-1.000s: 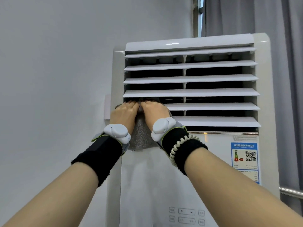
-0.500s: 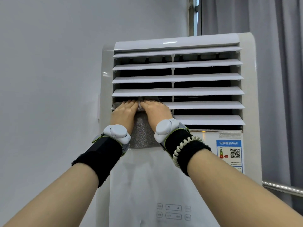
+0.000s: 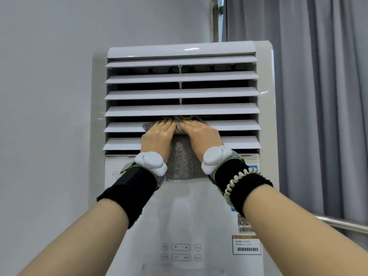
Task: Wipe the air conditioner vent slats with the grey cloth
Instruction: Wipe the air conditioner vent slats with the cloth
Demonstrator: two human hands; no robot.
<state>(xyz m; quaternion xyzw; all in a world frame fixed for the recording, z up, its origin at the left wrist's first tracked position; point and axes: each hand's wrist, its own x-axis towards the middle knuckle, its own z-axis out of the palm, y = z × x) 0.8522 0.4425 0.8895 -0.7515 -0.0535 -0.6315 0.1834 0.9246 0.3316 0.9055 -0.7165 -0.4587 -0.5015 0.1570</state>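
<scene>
A white floor-standing air conditioner (image 3: pixel 266 116) fills the middle of the head view, with several white horizontal vent slats (image 3: pixel 182 93) across its upper half. A grey cloth (image 3: pixel 184 163) is pressed on the second slat from the bottom, near the middle, and hangs down over the lowest slat to the front panel. My left hand (image 3: pixel 158 135) and my right hand (image 3: pixel 201 134) lie side by side on the cloth, fingers pushing its top edge into the gap under the slat above. My fingertips are partly hidden in that gap.
A control panel with buttons (image 3: pixel 181 251) and stickers (image 3: pixel 247 245) sits low on the unit's front. A plain grey wall (image 3: pixel 49 96) lies to the left. Grey curtains (image 3: pixel 322 96) hang at the right, with a metal rail (image 3: pixel 342 224) beside the unit.
Both hands have slid the cloth to the right along the slat, from its left end to about its middle. The view has shifted so the unit sits more central.
</scene>
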